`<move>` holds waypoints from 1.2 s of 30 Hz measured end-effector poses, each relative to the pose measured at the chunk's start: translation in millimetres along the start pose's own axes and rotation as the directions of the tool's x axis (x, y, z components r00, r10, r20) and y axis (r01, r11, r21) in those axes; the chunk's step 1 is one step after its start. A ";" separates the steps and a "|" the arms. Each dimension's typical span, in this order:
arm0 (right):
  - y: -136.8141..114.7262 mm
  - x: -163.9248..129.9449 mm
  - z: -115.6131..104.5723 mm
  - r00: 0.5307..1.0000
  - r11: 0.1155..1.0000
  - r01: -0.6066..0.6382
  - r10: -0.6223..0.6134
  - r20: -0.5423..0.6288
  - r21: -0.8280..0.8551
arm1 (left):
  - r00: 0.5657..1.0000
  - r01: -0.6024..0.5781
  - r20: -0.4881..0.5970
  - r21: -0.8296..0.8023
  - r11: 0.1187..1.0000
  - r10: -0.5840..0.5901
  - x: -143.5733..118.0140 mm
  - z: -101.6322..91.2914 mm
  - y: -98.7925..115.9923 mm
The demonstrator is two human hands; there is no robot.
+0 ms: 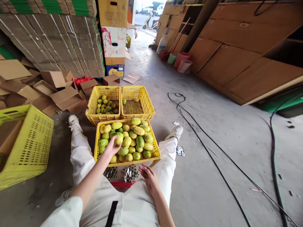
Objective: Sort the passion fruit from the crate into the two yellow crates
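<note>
On the floor between the person's legs sits a yellow crate (pixel 155 150) full of green and yellow fruits (pixel 139 130).

The left hand (pixel 113 146) is down in the crate with its fingers wrapped around one fruit (pixel 119 138) near the left side of the pile. The right hand (pixel 149 176) is open and flat, fingers spread, resting on the person's lap just next to the near edge of the crate, holding nothing. Two more yellow crates (pixel 91 108) stand side by side right behind the full one. Flat cardboard boxes (pixel 61 94) lie nearby.
</note>
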State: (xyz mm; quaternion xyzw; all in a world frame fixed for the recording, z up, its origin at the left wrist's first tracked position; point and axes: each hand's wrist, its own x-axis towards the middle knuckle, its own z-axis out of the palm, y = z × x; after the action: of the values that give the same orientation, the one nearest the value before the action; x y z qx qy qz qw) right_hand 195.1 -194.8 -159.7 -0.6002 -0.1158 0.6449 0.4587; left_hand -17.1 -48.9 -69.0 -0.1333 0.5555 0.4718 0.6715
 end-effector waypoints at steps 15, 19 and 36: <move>1.5 7.0 7.2 0.998 0.998 -0.043 0.040 0.054 0.044 | 0.819 -0.571 0.291 0.322 0.756 0.495 10.1 -50.6 -16.9; 5.0 10.5 8.7 0.998 0.999 -0.041 0.040 0.048 0.016 | 0.828 -0.506 0.239 0.707 0.494 0.508 45.4 -126.8 -62.1; 16.8 18.7 4.4 0.996 0.999 -0.036 0.037 0.075 -0.020 | 0.758 -0.463 0.527 0.849 -0.254 0.383 88.8 -152.8 -53.3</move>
State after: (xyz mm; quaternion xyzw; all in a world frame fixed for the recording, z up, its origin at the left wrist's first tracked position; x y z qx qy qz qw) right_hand 186.2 -188.6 -182.8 -0.5817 -0.1282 0.6744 0.4363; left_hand -75.7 -140.9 -217.8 0.6024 0.7024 0.1290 0.3566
